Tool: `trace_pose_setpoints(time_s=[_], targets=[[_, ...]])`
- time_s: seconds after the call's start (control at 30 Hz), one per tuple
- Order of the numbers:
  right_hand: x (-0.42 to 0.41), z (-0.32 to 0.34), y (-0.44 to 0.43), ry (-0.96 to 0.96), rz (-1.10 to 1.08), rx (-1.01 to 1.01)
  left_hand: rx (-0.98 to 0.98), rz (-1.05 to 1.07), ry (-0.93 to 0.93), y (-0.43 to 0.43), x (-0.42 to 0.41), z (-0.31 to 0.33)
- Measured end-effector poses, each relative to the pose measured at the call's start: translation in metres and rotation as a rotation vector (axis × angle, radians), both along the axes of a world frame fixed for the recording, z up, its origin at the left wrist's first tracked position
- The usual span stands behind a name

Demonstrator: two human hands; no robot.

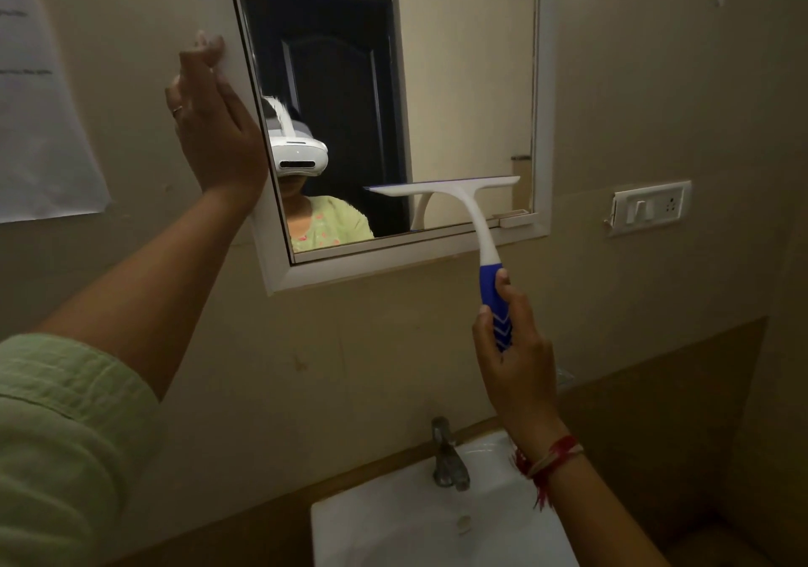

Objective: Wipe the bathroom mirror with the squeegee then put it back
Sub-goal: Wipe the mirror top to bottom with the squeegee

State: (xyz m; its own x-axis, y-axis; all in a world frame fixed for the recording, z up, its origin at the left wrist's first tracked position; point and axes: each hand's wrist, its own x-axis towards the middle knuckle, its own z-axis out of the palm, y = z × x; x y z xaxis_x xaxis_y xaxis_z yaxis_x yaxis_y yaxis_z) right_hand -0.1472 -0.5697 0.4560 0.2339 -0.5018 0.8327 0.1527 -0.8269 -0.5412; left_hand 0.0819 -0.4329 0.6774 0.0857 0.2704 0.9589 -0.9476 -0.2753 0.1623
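The white-framed bathroom mirror (459,85) hangs on the beige wall above the sink. My right hand (513,348) grips the blue handle of a white squeegee (463,199). Its blade lies level against the lower right part of the glass, just above the bottom frame. My left hand (214,124) rests flat against the mirror's left frame edge, fingers pointing up. The glass reflects a dark door and a person in a green top.
A white sink (393,518) with a metal tap (446,457) sits directly below. A switch plate (651,208) is on the wall right of the mirror. A paper sheet (39,107) hangs at the left.
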Motion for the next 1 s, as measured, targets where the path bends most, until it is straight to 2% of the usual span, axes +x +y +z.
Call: trace_pose_setpoints(time_s=[0.6, 0.9, 1.0], targets=[[-0.013, -0.031, 0.005, 0.073, -0.029, 0.048, -0.038, -0.014, -0.112, -0.002, 0.005, -0.001], [-0.019, -0.033, 0.004, 0.081, -0.042, 0.050, -0.019, -0.009, -0.016, 0.000, 0.001, -0.003], [-0.020, -0.030, 0.005, 0.036, 0.019, 0.066, -0.013, -0.002, 0.013, 0.000, -0.005, -0.003]])
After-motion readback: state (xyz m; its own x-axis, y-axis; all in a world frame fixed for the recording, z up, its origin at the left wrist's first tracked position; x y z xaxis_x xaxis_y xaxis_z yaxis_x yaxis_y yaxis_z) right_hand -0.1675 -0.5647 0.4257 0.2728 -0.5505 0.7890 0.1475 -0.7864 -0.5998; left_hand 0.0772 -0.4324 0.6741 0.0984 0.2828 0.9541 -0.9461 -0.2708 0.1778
